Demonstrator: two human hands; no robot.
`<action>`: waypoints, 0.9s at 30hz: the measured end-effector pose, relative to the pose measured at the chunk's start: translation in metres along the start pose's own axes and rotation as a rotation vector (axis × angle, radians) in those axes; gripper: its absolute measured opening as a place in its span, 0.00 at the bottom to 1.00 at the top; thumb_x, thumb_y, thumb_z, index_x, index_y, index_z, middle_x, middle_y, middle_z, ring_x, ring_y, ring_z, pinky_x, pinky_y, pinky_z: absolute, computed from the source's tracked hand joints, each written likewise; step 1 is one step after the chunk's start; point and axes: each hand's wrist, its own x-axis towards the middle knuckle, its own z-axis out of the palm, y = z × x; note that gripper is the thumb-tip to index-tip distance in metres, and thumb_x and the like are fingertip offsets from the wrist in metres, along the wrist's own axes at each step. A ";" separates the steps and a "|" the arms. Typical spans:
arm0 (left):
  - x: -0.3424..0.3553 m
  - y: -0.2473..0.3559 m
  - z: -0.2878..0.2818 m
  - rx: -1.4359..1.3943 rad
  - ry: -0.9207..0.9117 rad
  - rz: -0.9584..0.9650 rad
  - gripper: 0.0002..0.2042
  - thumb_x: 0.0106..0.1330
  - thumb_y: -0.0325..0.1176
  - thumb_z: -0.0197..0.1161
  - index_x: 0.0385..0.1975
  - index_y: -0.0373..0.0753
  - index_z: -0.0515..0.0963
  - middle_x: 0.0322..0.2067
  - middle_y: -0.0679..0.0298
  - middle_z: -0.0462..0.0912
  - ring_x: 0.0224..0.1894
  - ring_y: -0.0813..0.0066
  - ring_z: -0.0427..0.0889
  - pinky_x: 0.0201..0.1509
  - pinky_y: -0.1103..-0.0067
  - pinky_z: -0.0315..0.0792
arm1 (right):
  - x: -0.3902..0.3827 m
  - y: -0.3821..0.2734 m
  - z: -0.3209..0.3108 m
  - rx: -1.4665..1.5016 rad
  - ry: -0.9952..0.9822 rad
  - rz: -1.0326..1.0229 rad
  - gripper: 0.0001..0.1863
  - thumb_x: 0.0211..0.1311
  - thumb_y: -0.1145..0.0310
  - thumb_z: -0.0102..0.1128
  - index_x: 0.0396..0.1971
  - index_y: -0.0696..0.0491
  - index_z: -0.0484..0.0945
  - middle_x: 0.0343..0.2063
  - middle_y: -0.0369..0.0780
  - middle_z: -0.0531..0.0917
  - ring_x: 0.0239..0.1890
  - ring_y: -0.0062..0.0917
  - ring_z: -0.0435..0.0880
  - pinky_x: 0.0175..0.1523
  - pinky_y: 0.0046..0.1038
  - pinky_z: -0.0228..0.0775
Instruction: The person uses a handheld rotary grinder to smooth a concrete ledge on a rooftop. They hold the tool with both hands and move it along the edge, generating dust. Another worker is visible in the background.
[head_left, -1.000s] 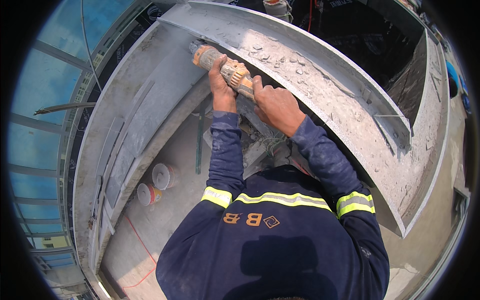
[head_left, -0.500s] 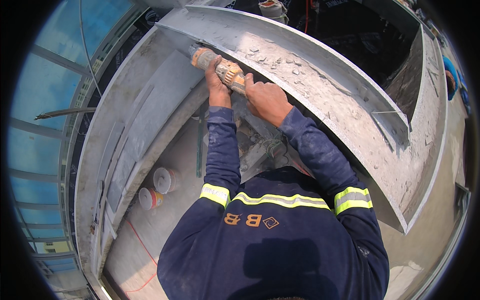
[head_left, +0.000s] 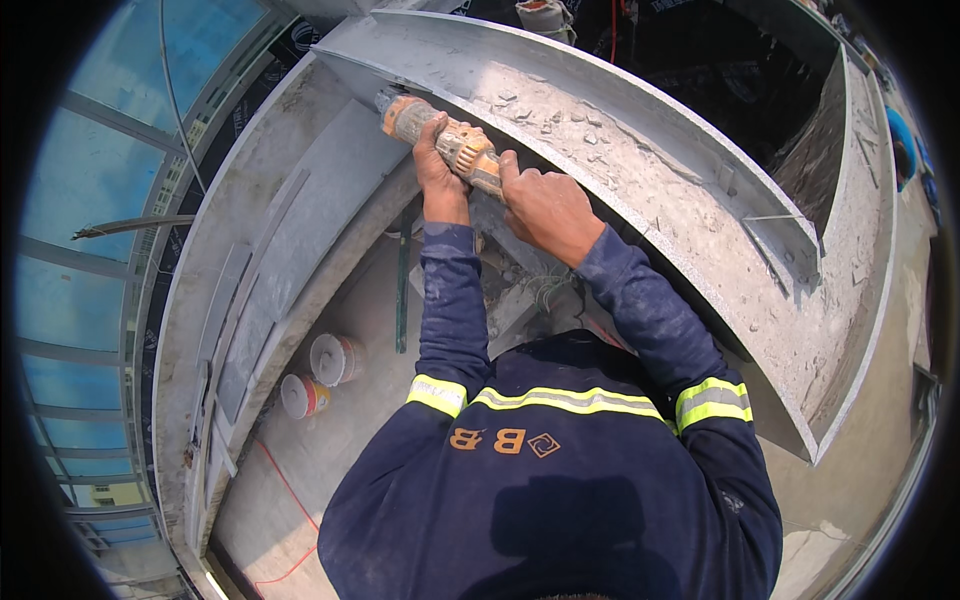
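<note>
An orange and grey angle grinder (head_left: 442, 138), coated in dust, is held in both my hands. My left hand (head_left: 438, 168) wraps round the middle of its body from below. At the rear end my right hand (head_left: 545, 205) grips it, thumb lying along the top. The grinder's head points up and left, at the near edge of a curved pale stone slab (head_left: 620, 190) close to its far-left corner. Whether the disc touches the stone cannot be made out. Stone chips and dust lie on the slab's top.
Grey stone strips (head_left: 270, 250) lie on a curved ledge to the left. Two white buckets (head_left: 333, 360) stand on the floor near it. A red cord (head_left: 285, 478) runs over the floor. Blue glazed panels (head_left: 75, 250) line the far left; black sheeting (head_left: 700, 90) fills the back right.
My hands and the grinder's rear end have shifted slightly right and down. The grinder's head stays almost in place at the slab edge.
</note>
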 end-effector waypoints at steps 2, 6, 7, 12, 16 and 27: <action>-0.003 -0.001 0.002 -0.004 0.005 0.004 0.17 0.56 0.34 0.71 0.39 0.35 0.72 0.29 0.53 0.80 0.30 0.55 0.85 0.35 0.61 0.84 | -0.002 0.000 -0.001 -0.006 0.003 -0.008 0.29 0.54 0.73 0.60 0.55 0.72 0.69 0.23 0.50 0.85 0.26 0.39 0.88 0.29 0.36 0.81; -0.008 -0.001 0.006 -0.002 0.009 0.006 0.17 0.56 0.34 0.71 0.39 0.35 0.72 0.30 0.53 0.79 0.30 0.55 0.84 0.36 0.61 0.84 | -0.005 0.002 -0.002 -0.011 0.017 -0.020 0.29 0.54 0.73 0.61 0.55 0.72 0.69 0.23 0.50 0.85 0.25 0.39 0.88 0.28 0.36 0.80; -0.009 -0.001 0.006 0.002 0.013 0.009 0.17 0.56 0.34 0.71 0.40 0.35 0.72 0.30 0.53 0.79 0.30 0.55 0.84 0.36 0.61 0.84 | -0.005 0.002 -0.003 -0.007 0.018 -0.021 0.29 0.53 0.73 0.61 0.55 0.72 0.69 0.23 0.50 0.85 0.25 0.39 0.88 0.28 0.36 0.80; -0.008 -0.003 0.005 0.014 0.034 0.034 0.18 0.56 0.34 0.71 0.41 0.35 0.72 0.30 0.53 0.79 0.30 0.55 0.84 0.36 0.61 0.84 | -0.003 0.002 -0.001 0.002 0.002 -0.007 0.28 0.53 0.74 0.61 0.53 0.72 0.69 0.23 0.49 0.85 0.25 0.39 0.88 0.28 0.36 0.80; -0.001 -0.002 0.003 0.015 0.032 0.014 0.19 0.56 0.34 0.71 0.41 0.35 0.72 0.30 0.52 0.79 0.30 0.55 0.84 0.37 0.61 0.84 | 0.003 0.007 0.011 0.019 -0.005 -0.004 0.34 0.51 0.70 0.63 0.58 0.71 0.66 0.23 0.49 0.83 0.25 0.42 0.86 0.29 0.38 0.79; 0.020 0.002 -0.005 0.049 0.017 0.011 0.17 0.56 0.36 0.71 0.38 0.35 0.72 0.27 0.55 0.79 0.29 0.56 0.84 0.35 0.61 0.83 | 0.020 0.003 0.015 0.037 -0.032 0.009 0.29 0.52 0.75 0.61 0.54 0.75 0.68 0.24 0.52 0.86 0.28 0.41 0.89 0.31 0.37 0.81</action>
